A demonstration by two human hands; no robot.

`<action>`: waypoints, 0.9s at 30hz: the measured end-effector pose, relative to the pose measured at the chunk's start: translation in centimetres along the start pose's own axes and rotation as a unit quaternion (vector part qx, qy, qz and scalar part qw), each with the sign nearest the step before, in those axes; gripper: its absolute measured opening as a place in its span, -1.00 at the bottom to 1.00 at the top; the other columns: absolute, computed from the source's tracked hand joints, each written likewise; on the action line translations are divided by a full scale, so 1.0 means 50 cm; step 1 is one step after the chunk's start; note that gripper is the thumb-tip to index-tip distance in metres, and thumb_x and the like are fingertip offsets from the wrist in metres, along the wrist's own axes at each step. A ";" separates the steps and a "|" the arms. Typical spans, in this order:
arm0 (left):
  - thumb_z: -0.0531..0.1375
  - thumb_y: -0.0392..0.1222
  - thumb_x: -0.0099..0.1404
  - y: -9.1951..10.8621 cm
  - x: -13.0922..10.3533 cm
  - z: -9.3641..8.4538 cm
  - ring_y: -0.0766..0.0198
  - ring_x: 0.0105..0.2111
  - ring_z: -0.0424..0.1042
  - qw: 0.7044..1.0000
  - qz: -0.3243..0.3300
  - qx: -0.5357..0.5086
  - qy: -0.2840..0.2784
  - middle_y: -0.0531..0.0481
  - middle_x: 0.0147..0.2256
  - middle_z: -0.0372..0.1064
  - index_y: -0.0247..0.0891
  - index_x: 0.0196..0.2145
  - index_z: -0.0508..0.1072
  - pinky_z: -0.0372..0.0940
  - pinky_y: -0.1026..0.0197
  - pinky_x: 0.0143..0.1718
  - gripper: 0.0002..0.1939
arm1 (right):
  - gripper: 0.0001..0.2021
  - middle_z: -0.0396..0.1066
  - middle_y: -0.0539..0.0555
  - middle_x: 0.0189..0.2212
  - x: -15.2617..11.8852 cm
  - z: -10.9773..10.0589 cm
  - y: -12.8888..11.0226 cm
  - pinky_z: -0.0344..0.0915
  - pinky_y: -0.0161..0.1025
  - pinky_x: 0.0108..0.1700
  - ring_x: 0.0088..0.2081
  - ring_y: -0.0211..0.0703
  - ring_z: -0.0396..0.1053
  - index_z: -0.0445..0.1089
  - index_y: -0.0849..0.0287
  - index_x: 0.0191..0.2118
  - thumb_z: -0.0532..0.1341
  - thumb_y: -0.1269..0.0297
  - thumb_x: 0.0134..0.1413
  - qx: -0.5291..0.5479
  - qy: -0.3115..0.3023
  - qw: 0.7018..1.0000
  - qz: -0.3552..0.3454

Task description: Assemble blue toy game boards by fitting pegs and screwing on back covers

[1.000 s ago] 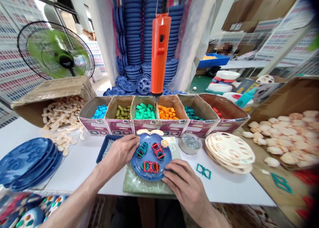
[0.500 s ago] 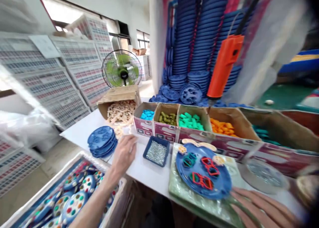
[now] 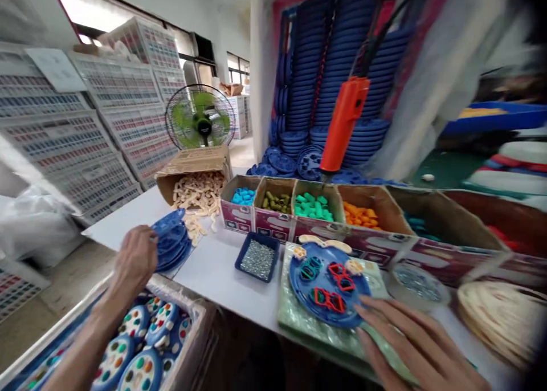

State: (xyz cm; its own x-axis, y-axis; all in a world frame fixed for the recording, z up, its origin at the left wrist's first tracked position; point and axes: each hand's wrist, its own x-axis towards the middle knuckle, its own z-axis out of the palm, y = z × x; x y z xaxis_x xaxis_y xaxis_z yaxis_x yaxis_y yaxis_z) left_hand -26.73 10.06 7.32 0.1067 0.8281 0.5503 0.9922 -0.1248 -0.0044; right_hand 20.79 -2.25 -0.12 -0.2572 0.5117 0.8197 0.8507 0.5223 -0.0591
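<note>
"Left hand [image 3: 137,255]?"
"Mid-left, against the tilted top disc [image 3: 169,222]; fingertips hidden, can't tell its grip"
"Right hand [image 3: 412,337]?"
"Lower right, wrist cut off, loosely open, touching the lower-centre blue disc [image 3: 323,278]"

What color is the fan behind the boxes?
The fan has green blades and a dark cage, shown in the head view.

My left hand [image 3: 137,255]: bare, small band-like mark on one finger, too blurred to identify | my right hand [image 3: 410,337]: bare | my left forearm [image 3: 92,334]: bare, sleeve out of view | my lap: dark, shadowed
</note>
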 end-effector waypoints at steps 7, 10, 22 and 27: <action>-0.04 -0.08 0.51 0.237 0.006 -0.192 0.19 -0.31 0.47 0.941 0.172 -0.241 -0.164 0.02 -0.23 0.45 -0.11 -0.05 0.31 0.30 0.23 -0.27 -0.80 | -0.42 0.27 0.26 0.29 0.195 0.022 -0.111 0.26 0.12 0.27 0.33 0.15 0.15 0.16 0.23 0.33 0.25 0.21 0.26 0.109 -0.053 0.993 0.011; 0.00 -0.09 0.52 0.326 0.017 -0.194 0.26 -0.26 0.45 0.860 0.210 -0.355 -0.300 0.06 -0.20 0.44 -0.07 -0.05 0.33 0.31 0.30 -0.23 -0.84 | -0.62 0.56 0.07 -0.02 0.169 0.009 -0.115 0.47 -0.11 0.02 -0.01 0.01 0.50 0.39 0.05 0.14 0.28 0.15 0.23 0.206 -0.115 0.961 0.141; 0.21 0.24 0.33 0.489 -0.044 0.068 0.40 -0.50 0.04 0.551 -0.043 -0.719 -0.422 0.19 -0.53 0.00 -0.25 -0.42 0.22 0.07 0.33 -0.47 -0.51 | -0.26 0.34 0.19 0.23 0.010 -0.014 -0.038 0.40 0.05 0.12 0.22 0.19 0.33 0.16 -0.01 0.32 0.33 -0.09 0.07 0.187 -0.062 0.846 0.496; 0.22 0.25 0.31 0.503 -0.047 0.088 0.40 -0.49 0.05 0.539 -0.079 -0.736 -0.402 0.17 -0.52 0.03 -0.26 -0.40 0.26 0.03 0.32 -0.48 -0.50 | -0.03 0.00 0.25 0.42 -0.013 -0.029 -0.009 0.36 0.16 0.13 0.31 0.41 0.16 0.05 0.09 0.42 0.39 -0.15 -0.05 -0.069 -0.208 0.967 0.129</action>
State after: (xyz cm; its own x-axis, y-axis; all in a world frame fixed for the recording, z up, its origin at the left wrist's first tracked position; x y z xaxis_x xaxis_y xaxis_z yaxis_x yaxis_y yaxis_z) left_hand -1.72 7.36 2.24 0.6086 0.7877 -0.0961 -0.0694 0.1735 0.9824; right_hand 21.22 -3.80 0.18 -0.1667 0.8584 0.4852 0.9566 0.2600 -0.1314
